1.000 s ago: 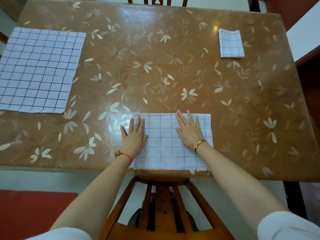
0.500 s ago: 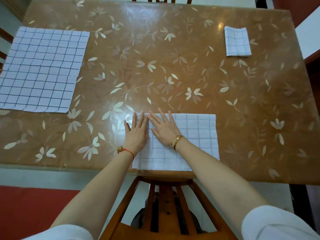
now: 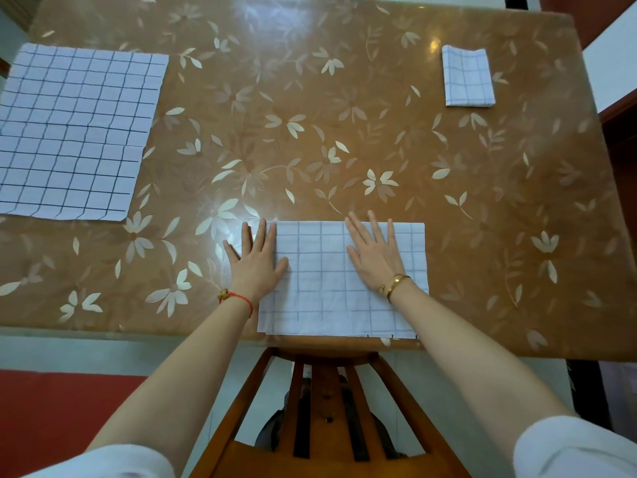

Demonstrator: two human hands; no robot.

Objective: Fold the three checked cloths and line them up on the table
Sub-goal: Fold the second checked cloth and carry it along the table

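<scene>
A wooden chair stands beside red flooring on its left.

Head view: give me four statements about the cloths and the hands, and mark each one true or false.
1. The left hand and the right hand lie flat on the near cloth. True.
2. The small folded cloth sits at the far right of the table. True.
3. The left cloth is folded in half. False: it lies spread out flat.
4. The right hand pinches a corner of the near cloth. False: its fingers are straight and rest on top of it.
</scene>
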